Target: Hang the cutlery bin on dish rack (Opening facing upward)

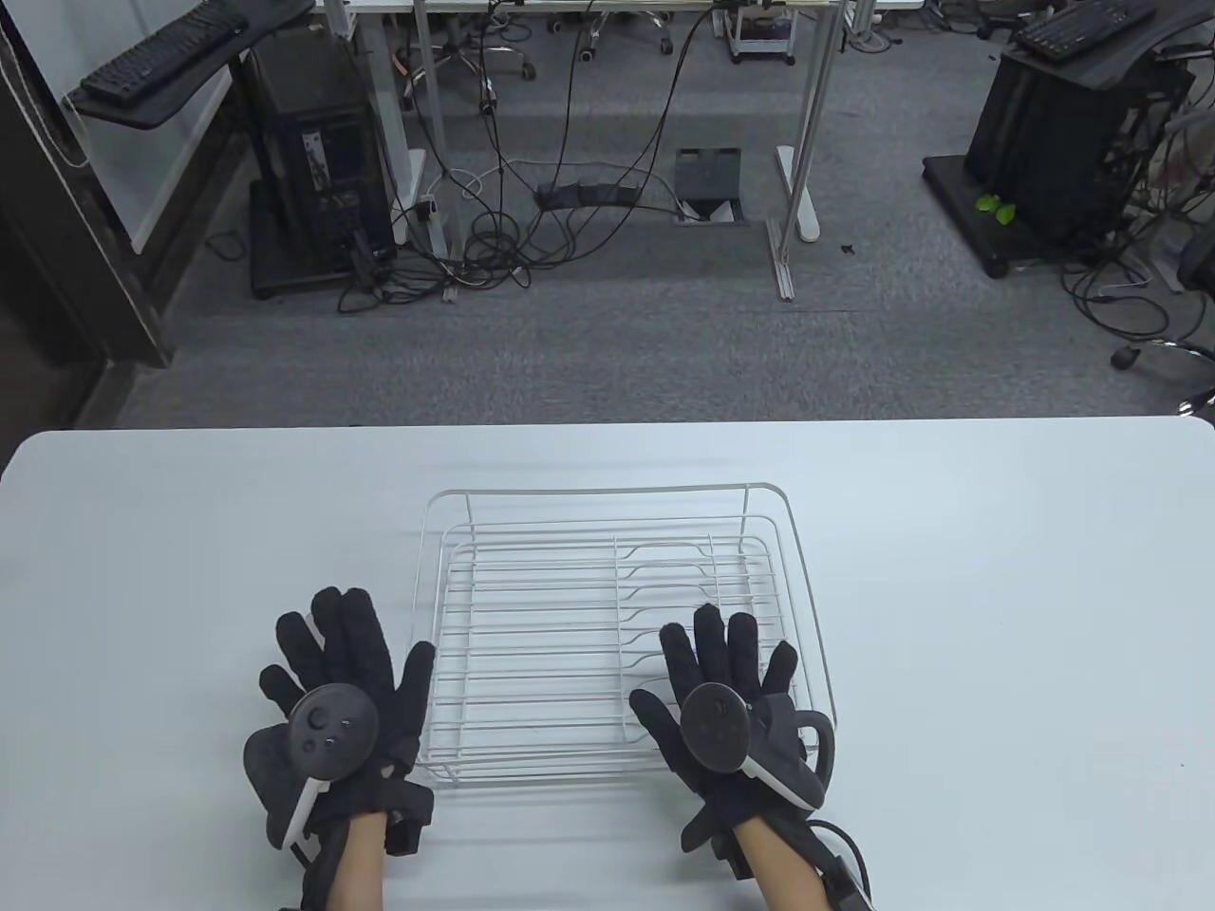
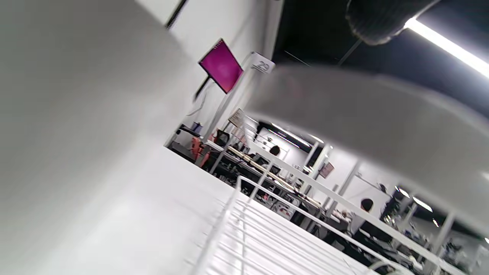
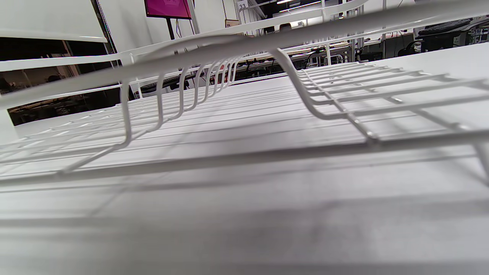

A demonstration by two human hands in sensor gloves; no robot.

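While both gloved hands lie near the table's (image 1: 949, 531) 6 o'clock edge, the white wire dish rack (image 1: 612, 517) sits at centre — its near-left corner just beside the left hand (image 1: 332, 707), its near-right corner under the right hand (image 1: 726, 707). Each hand is spread flat, fingers apart toward 12 o'clock, clamped on nothing. No cutlery bin shows in any view. From the right wrist, the rack's wires (image 3: 244, 49) cross close overhead — the tabletop (image 3: 244, 191) runs beneath them.
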